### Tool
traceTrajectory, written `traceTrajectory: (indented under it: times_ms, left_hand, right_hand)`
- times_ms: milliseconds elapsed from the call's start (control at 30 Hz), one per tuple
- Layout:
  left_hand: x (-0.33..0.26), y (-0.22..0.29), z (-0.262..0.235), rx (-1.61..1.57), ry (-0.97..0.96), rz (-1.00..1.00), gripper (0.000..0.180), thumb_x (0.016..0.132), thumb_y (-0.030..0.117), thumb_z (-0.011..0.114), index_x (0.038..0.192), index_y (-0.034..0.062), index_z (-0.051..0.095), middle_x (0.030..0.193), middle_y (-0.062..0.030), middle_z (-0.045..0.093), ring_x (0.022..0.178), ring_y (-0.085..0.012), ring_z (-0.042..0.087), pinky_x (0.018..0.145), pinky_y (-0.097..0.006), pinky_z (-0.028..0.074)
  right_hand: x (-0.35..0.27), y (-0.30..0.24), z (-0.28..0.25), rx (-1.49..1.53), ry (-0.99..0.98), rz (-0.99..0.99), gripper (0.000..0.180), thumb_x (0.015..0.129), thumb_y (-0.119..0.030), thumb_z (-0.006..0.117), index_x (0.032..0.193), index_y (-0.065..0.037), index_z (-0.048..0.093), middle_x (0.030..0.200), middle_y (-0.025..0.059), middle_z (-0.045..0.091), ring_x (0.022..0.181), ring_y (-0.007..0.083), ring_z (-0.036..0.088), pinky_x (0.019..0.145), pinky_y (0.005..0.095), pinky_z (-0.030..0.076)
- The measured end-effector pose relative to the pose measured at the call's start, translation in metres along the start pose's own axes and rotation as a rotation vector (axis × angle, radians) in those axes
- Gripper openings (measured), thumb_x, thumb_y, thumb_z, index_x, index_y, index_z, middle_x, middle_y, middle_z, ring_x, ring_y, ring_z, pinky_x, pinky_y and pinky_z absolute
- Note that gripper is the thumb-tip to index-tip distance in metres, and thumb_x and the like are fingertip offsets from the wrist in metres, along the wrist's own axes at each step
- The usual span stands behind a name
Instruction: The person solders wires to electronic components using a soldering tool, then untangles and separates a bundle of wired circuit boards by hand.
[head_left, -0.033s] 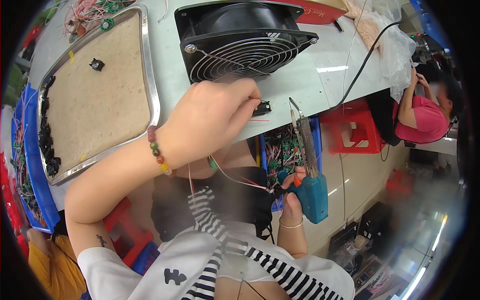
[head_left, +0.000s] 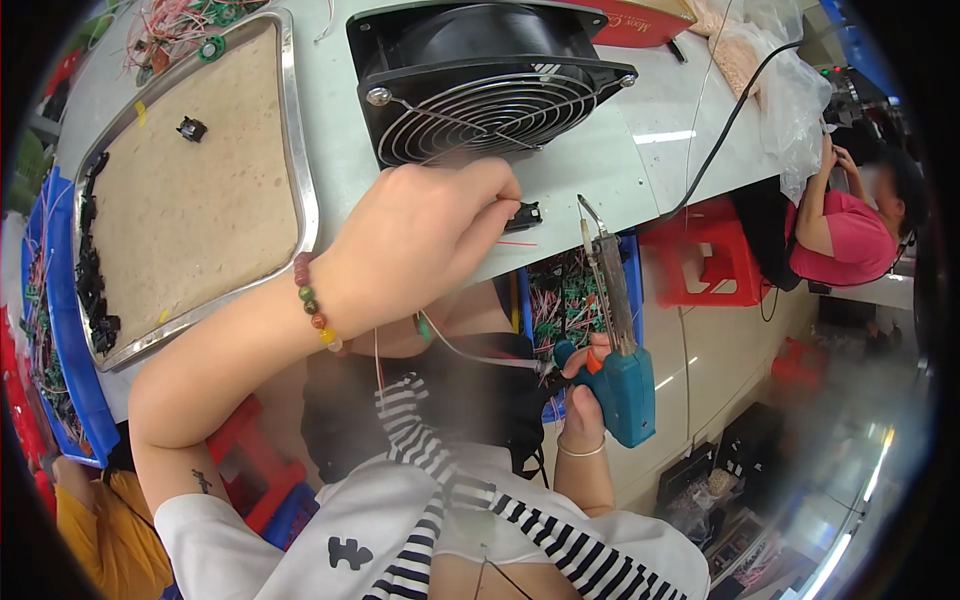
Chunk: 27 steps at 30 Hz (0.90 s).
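One fan point(head_left: 478, 85), one tray point(head_left: 296, 150), one soldering gun point(head_left: 618, 375), two red stools point(head_left: 708, 258), one bracelet point(head_left: 316, 307).

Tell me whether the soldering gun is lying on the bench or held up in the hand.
Held up. The right hand grips the blue soldering gun off the bench, tip pointing up beside the small black part.

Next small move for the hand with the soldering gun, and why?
Probably bring the soldering gun tip up and left to the small black part. The left hand already pinches that part at the table edge below the fan, while the right hand holds the gun with its tip just right of it, apart.
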<state>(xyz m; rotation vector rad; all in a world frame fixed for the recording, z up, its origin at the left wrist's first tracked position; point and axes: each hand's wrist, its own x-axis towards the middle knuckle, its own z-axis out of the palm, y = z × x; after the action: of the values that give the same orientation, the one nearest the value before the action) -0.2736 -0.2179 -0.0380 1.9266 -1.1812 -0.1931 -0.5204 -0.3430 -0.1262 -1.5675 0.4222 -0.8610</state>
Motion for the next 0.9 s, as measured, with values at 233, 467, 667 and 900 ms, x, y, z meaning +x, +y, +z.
traceTrajectory:
  times_ms: [233, 467, 667, 900]
  left_hand:
    - [-0.004, -0.005, -0.007, -0.27, 0.01, 0.176, 0.007, 0.085, 0.006, 0.068, 0.09, 0.0021, 0.071, 0.075, -0.0072, 0.065, 0.072, -0.0178, 0.062, 0.06, -0.027, 0.048]
    - [-0.003, 0.003, -0.008, -0.852, -0.248, -0.176, 0.01, 0.087, 0.009, 0.067, 0.093, 0.002, 0.071, 0.074, -0.0024, 0.063, 0.064, -0.0099, 0.056, 0.058, -0.022, 0.043]
    - [-0.005, 0.001, -0.013, -0.309, -0.154, 0.035, 0.01, 0.089, 0.009, 0.064, 0.096, 0.0018, 0.067, 0.067, -0.006, 0.06, 0.055, -0.0114, 0.057, 0.051, -0.025, 0.042]
    - [-0.003, -0.006, 0.004, -0.039, 0.086, 0.1, 0.008, 0.086, 0.007, 0.066, 0.091, 0.0026, 0.062, 0.062, -0.0085, 0.058, 0.051, -0.02, 0.058, 0.049, -0.029, 0.043]
  right_hand:
    - [-0.002, -0.001, 0.0, -0.006, -0.003, 0.047, 0.054, 0.079, -0.041, 0.078, 0.11, 0.001, 0.064, 0.109, 0.0118, 0.058, 0.072, 0.0184, 0.062, 0.067, 0.0291, 0.047]
    - [-0.003, 0.0, 0.0, 0.011, -0.018, 0.04, 0.053, 0.079, -0.04, 0.077, 0.112, -0.001, 0.063, 0.112, 0.0124, 0.057, 0.072, 0.0186, 0.062, 0.068, 0.0295, 0.047]
    - [-0.003, 0.0, 0.001, 0.029, -0.005, 0.043, 0.055, 0.078, -0.039, 0.078, 0.111, 0.001, 0.062, 0.112, 0.0131, 0.057, 0.071, 0.0185, 0.062, 0.067, 0.0293, 0.047]
    - [-0.005, 0.001, 0.0, 0.024, -0.006, 0.054, 0.056, 0.076, -0.038, 0.079, 0.111, 0.002, 0.061, 0.113, 0.0121, 0.058, 0.071, 0.0176, 0.062, 0.066, 0.0284, 0.046]
